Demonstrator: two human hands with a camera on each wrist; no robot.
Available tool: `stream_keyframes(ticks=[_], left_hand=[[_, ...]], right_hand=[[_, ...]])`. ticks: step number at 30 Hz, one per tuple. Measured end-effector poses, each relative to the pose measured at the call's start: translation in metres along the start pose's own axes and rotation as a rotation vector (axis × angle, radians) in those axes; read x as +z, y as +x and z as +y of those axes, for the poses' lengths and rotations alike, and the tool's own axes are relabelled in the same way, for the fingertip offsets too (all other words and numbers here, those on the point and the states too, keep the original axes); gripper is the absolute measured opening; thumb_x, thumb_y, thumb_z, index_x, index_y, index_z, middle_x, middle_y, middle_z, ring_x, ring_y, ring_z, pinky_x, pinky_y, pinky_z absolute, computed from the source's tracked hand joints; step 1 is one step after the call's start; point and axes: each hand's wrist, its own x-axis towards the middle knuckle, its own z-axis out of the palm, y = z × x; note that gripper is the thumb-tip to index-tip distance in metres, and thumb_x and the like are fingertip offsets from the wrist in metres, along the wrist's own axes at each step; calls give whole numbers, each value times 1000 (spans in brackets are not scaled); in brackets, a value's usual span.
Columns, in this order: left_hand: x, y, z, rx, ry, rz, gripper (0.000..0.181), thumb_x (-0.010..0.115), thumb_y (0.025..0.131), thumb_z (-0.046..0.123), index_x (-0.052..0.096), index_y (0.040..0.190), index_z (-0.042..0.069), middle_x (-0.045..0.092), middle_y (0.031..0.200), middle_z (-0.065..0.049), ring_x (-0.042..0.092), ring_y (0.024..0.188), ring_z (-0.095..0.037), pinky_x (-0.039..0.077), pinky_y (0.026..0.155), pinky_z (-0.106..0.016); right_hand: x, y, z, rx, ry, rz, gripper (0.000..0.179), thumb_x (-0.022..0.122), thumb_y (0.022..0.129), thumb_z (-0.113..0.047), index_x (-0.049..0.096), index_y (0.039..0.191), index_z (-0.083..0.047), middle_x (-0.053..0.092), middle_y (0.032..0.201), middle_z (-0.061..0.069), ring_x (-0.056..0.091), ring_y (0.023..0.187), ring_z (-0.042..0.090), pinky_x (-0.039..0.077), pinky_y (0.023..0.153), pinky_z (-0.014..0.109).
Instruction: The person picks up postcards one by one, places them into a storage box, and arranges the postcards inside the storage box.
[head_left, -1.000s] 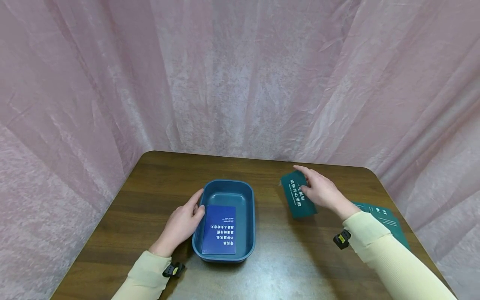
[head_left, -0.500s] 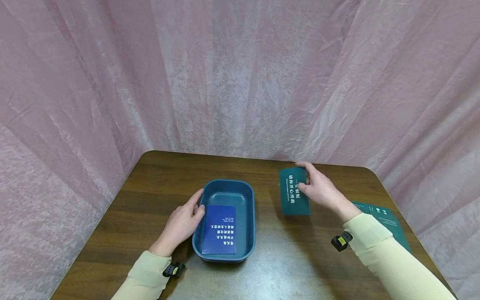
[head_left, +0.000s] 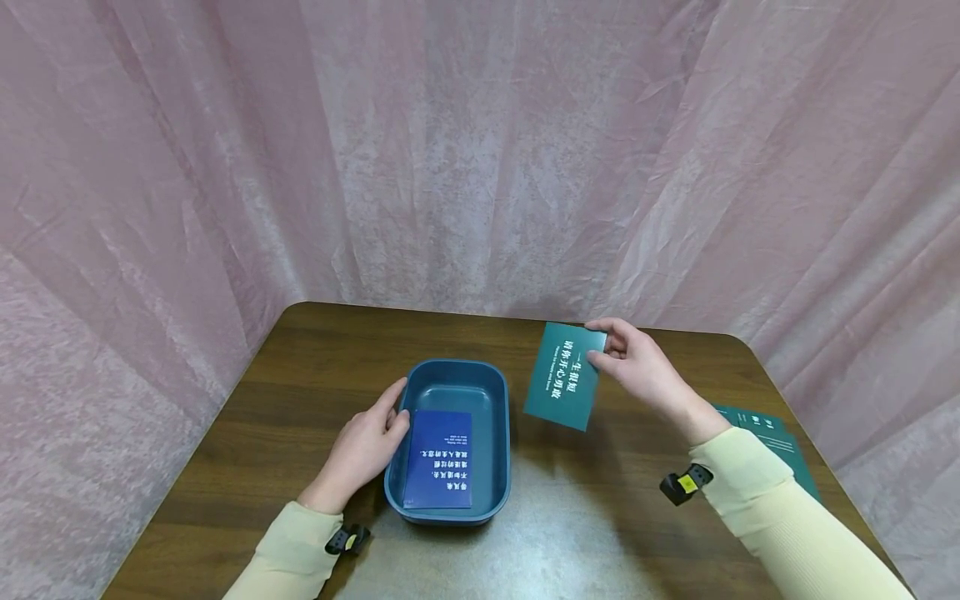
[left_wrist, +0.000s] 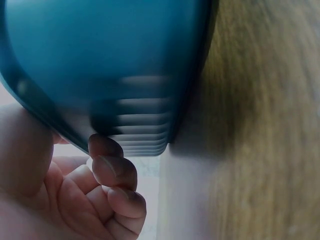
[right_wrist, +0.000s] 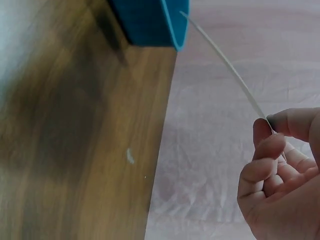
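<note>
A teal card (head_left: 564, 377) with white writing hangs above the table, right of a blue plastic box (head_left: 491, 450). My right hand (head_left: 637, 362) pinches the card's far right corner between thumb and fingers. Seen edge-on in the right wrist view, the card is a thin pale curve (right_wrist: 231, 67). On the box's left side, my left hand (head_left: 362, 446) holds the rim, its thumb over the edge. Curled fingers (left_wrist: 114, 170) lie against the outer wall in the left wrist view. Inside the box lies a dark blue card (head_left: 438, 460) with white writing.
More green cards (head_left: 780, 446) lie at the right edge of the brown wooden table (head_left: 322, 375), partly covered by the right sleeve (head_left: 787, 517). A pink curtain (head_left: 465, 167) hangs behind the table and along both sides.
My right hand has lifted the teal card and swung it left toward the box, turning its face more to the camera. My left hand and the box have stayed put.
</note>
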Motion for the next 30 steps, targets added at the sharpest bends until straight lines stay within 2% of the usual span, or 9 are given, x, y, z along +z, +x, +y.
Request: stream_keyframes(ticks=[4, 9, 15, 22, 27, 30], left_hand=[[0, 0, -1, 12, 10, 10, 61, 58, 113, 22, 40, 171, 11, 55, 77, -1, 53, 60, -19, 40, 57, -35], [0, 1, -1, 12, 14, 9, 61, 58, 113, 23, 41, 171, 12, 55, 76, -1, 53, 59, -19, 39, 57, -36], [0, 1, 0, 4, 14, 5, 62, 58, 113, 23, 40, 171, 12, 55, 76, -1, 53, 59, -20, 40, 57, -36], [1, 1, 0, 4, 18, 2, 62, 58, 113, 23, 40, 171, 12, 56, 76, -1, 54, 60, -20, 40, 57, -36], [1, 1, 1, 3, 16, 3, 62, 58, 113, 23, 40, 171, 12, 56, 76, -1, 54, 60, -20, 40, 57, -36], [0, 1, 1, 4, 15, 2, 62, 58, 113, 23, 40, 171, 12, 56, 76, -1, 54, 60, -20, 41, 57, -36]], right_hand=[[2, 0, -5, 21, 124, -41, 53, 73, 107, -14, 55, 156, -6, 68, 97, 9, 61, 87, 25, 52, 75, 31], [9, -1, -11, 23, 249, -104, 52, 73, 106, -9, 55, 155, -7, 63, 92, 10, 61, 79, 21, 56, 76, 32], [19, 0, -20, 9, 285, -153, 52, 74, 106, -8, 56, 155, -8, 64, 89, 13, 63, 79, 27, 57, 79, 38], [35, 1, -30, -25, 303, -208, 51, 75, 105, -8, 57, 153, -8, 66, 92, 23, 65, 82, 35, 57, 75, 35], [47, 3, -36, -44, 312, -230, 49, 74, 105, -7, 59, 151, -8, 67, 88, 18, 64, 84, 47, 57, 74, 38], [54, 4, -39, -45, 320, -238, 48, 75, 104, -6, 60, 150, -8, 67, 87, 18, 64, 84, 50, 57, 73, 38]])
